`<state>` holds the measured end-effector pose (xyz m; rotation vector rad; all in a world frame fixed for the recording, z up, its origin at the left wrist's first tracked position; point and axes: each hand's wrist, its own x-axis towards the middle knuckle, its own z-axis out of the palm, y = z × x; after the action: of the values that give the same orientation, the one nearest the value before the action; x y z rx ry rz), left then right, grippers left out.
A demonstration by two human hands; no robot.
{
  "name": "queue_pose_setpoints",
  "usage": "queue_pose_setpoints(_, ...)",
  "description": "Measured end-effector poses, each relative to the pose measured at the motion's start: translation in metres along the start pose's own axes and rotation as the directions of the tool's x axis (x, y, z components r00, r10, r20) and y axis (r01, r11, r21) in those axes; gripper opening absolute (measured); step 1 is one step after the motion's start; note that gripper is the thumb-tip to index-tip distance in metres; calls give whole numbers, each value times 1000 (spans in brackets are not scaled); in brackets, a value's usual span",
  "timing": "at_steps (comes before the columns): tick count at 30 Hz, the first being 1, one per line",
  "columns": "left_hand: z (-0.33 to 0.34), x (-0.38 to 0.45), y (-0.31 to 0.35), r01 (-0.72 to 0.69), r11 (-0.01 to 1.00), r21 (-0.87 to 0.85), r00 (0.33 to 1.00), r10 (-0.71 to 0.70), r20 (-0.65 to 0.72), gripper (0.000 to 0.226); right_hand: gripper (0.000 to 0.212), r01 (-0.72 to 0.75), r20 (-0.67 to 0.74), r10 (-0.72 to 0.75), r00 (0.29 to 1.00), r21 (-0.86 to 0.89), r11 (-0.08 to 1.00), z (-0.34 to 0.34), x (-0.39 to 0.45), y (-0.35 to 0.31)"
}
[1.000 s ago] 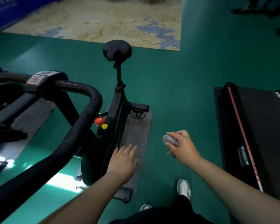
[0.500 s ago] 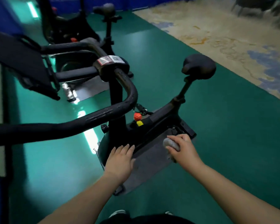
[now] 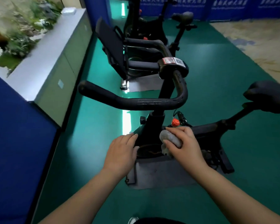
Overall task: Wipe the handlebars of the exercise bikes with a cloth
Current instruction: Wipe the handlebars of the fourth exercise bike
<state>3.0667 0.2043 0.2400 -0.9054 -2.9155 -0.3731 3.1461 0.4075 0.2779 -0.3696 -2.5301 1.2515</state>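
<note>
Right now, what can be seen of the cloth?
The cloth is small, grey and bunched into a wad. The right hand is closed around it, with the fingers over the top and a frayed bit hanging below. It is held in the air in front of the nearest bike's frame, below the handlebar, touching nothing else.

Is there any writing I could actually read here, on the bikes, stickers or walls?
None can be read.
Stickers on the nearest bike's handlebar clamp: one red and white, one dark, print too small and blurred.
Blue wall banners at the far end: rows of pale characters, too blurred to make out.
Small pale label on the green-grey cabinet: blank or unreadable.
</note>
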Motion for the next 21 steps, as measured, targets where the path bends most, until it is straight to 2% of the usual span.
queue_pose_setpoints(6, -65, -6, -5, -66, 989, -132, 963, 28, -268, 41, 41, 190, -128, -178, 976, 84, 978, 5, 6, -72)
queue_pose_setpoints(13, -132, -9, -14, -111, 970, -215, 897, 5, -442, 41, 40, 321, -178, -299, 937, 111, 940, 13, 25, -127)
queue_pose_setpoints(19, -173, 6, -25, -24, 970, -242, 780, -133, -612, 38, 41, 403, -127, -386, 914, 161, 901, 14, 67, -152)
queue_pose_setpoints(21, -179, 17, -30, 37, 960, -279, 765, -207, -609, 40, 41, 434, -87, -426, 901, 204, 877, 15, 84, -157)
